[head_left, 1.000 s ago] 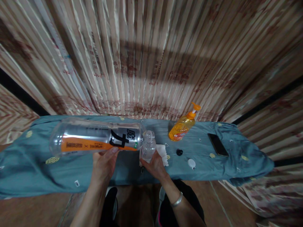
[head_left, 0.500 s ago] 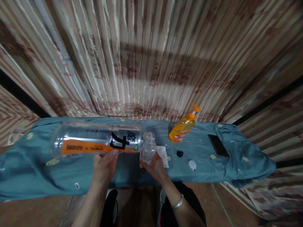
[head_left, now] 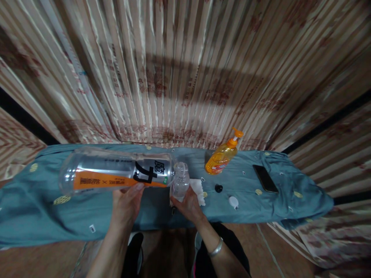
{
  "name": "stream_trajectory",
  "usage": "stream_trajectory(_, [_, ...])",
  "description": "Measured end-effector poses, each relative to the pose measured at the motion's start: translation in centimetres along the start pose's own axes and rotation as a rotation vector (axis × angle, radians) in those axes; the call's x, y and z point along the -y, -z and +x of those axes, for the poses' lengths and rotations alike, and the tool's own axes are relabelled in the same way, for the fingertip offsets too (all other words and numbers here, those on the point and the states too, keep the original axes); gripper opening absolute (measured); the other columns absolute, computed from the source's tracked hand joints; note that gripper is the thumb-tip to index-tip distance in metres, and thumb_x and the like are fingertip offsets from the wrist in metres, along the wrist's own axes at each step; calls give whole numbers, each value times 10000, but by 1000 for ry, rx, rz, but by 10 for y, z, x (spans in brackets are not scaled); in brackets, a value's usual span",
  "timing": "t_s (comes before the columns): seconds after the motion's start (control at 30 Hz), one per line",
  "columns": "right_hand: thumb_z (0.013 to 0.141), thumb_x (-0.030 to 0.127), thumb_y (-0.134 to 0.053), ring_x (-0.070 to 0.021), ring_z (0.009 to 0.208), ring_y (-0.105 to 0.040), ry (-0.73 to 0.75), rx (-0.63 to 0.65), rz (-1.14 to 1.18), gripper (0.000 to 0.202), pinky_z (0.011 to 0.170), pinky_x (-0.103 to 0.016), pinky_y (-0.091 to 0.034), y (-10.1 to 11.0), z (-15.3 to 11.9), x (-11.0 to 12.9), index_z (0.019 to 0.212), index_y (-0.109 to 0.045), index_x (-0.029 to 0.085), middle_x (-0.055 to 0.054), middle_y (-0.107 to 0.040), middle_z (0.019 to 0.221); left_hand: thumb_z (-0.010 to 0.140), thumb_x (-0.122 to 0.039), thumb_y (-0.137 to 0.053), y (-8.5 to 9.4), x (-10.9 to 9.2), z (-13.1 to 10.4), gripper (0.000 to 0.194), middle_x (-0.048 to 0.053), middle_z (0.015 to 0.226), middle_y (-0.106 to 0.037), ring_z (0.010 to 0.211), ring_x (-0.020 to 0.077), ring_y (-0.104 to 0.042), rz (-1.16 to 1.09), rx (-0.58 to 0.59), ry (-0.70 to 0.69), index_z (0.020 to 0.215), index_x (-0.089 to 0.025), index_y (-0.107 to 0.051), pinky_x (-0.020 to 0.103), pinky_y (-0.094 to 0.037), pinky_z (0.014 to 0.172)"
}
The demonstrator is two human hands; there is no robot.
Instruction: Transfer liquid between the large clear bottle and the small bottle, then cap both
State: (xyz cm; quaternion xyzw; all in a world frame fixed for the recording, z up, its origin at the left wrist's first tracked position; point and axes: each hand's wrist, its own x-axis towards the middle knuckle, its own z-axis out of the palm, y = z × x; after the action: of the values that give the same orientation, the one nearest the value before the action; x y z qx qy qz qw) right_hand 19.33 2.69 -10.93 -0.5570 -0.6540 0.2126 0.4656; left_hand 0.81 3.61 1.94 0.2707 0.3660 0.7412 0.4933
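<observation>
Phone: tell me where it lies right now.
In the head view, the phone lies flat at the cloth's right end, right of the white cap.

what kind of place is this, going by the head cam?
Probably a makeshift home setup, exact room unclear: a narrow surface under a teal patterned cloth, floral striped curtains hung around it, and a tiled floor below.

It looks like a room in a home. A patterned, pleated curtain (head_left: 174, 77) hangs behind a worktop (head_left: 237, 216) draped in printed green-blue cloth, above a tiled floor (head_left: 269, 243).
</observation>
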Motion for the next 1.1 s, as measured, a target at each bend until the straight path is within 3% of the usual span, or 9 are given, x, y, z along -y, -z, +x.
stream_trajectory(0.17, [754, 188, -751, -346, 1229, -627, 9, 7, 6, 638, 1043, -552, -527, 0, 0, 1, 1358, -546, 194, -149, -670, 1275, 493, -273, -909, -2, -1, 0, 403, 15, 725, -755, 741, 252, -739, -9, 30, -7, 855, -223, -737, 405, -606, 803])
stream_trajectory(0.3, [751, 188, -746, -339, 1245, -620, 11, -1, 4, 698, 1058, -547, -516, 0, 1, 1, 1405, -501, 206, -143, -655, 1305, 458, -286, -923, -3, -2, -1, 411, 18, 674, -738, 687, 252, -729, 2, 10, 6, 810, -213, -725, 431, -608, 792])
stream_trajectory(0.53, [746, 192, -753, -336, 1199, -648, 14, -9, -5, 682, 1027, -541, -541, 0, 1, 3, 1386, -517, 184, -139, -689, 1235, 450, -292, -932, -3, -2, -1, 472, 27, 724, -752, 731, 262, -739, -3, 2, 10, 870, -210, -731, 439, -602, 814])
stream_trajectory(0.77, [746, 196, -754, -346, 1198, -645, 19, -5, 12, 682, 1015, -554, -550, 1, 1, 3, 1385, -519, 237, -122, -685, 1243, 444, -303, -928, -4, -1, -1, 561, 27, 732, -754, 769, 292, -743, -2, -3, -2, 963, -220, -735, 467, -602, 818])
stream_trajectory(1.1, [756, 217, -754, -348, 1185, -655, -2, 5, 8, 686, 1012, -557, -554, 1, 0, 1, 1398, -512, 215, -128, -694, 1228, 473, -245, -904, -7, -5, -3, 485, 49, 831, -773, 884, 312, -742, 1, 14, -6, 920, -233, -717, 453, -596, 827])
